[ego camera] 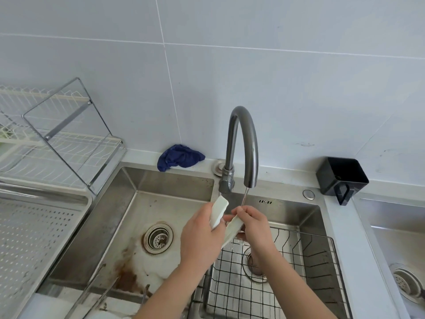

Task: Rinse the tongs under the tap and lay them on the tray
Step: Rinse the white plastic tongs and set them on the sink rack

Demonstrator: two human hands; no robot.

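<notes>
White plastic tongs [219, 211] are held over the sink, just below the spout of the grey curved tap [243, 143]. A thin stream of water [245, 196] falls from the spout onto my right hand. My left hand [202, 236] grips one white arm of the tongs, whose end sticks up towards the tap. My right hand [253, 224] pinches the other arm [232, 229], which slants down to the left. The perforated steel tray [34, 238] lies at the left, beside the sink.
The left basin [138, 215] has a drain, brown stains and foam. A black wire basket [287, 261] sits in the right basin. A white dish rack [57, 146], a blue cloth [179, 157] and a black holder [342, 178] stand around the sink. Utensils lie at the near edge.
</notes>
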